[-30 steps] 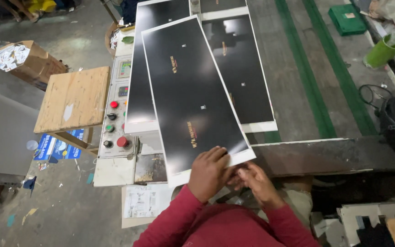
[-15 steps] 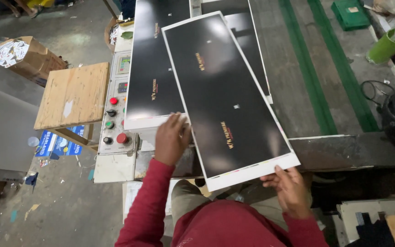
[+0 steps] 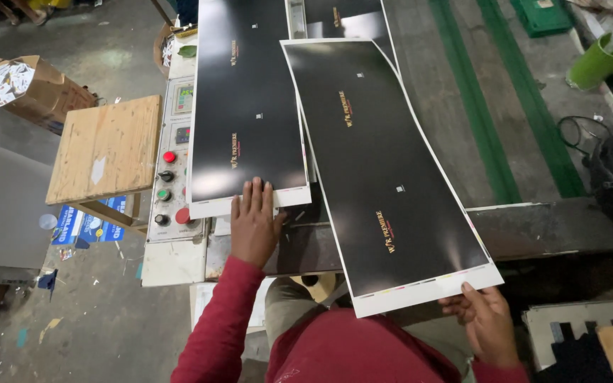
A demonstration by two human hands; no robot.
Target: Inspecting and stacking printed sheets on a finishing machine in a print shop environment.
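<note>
A long black printed sheet (image 3: 384,163) with a white border and gold lettering is held at its near edge by my right hand (image 3: 487,323), angled out to the right over the machine bed. My left hand (image 3: 253,223) lies flat against the near edge of a stack of similar black sheets (image 3: 250,99) on the machine, fingers spread. Both arms wear red sleeves.
A control panel (image 3: 168,191) with red, green and black buttons sits left of the stack. A wooden board table (image 3: 108,149) stands further left, a cardboard box of paper scraps (image 3: 15,81) behind it. A green container (image 3: 601,60) and black cables (image 3: 583,135) lie right.
My right hand has pulled the top sheet further right and toward me, off the stack. My left hand has moved up onto the stack's near edge.
</note>
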